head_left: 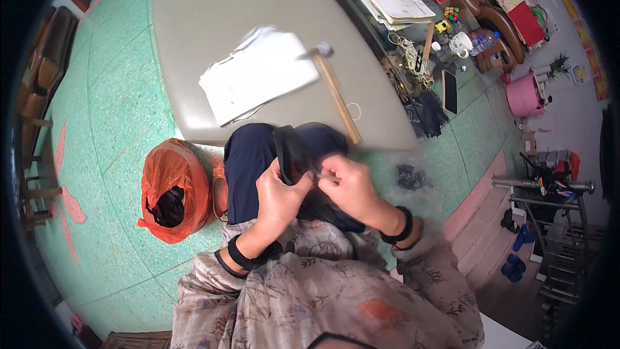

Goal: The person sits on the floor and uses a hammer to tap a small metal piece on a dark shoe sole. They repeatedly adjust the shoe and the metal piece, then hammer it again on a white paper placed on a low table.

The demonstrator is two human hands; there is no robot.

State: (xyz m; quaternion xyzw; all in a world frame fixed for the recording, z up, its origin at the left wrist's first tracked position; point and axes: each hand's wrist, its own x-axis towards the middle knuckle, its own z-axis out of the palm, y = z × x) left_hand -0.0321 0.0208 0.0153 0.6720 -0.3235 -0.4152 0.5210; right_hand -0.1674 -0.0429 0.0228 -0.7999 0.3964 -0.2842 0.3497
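Observation:
Over my lap, my left hand [281, 195] is closed on a black curved piece [286, 148] that looks like fabric. It stands up from between thumb and fingers. Close beside it, my right hand [352, 190] is closed in a pinch around a small thin thing [330, 178], too small and blurred to name. The two thumbs nearly meet at the black piece's lower edge. Beyond my knees, a hammer [337, 98] with a wooden handle lies on the grey padded bench [194, 26]. A stack of white sheets [261, 74] is next to it.
An orange plastic bag [181, 210] with dark stuff inside stands on the green floor at my left. A glass table at the far right carries papers [397, 3], a phone [449, 92], a white mug [460, 44] and tangled cord [411, 58]. A clear bag [412, 178] lies right of my knees.

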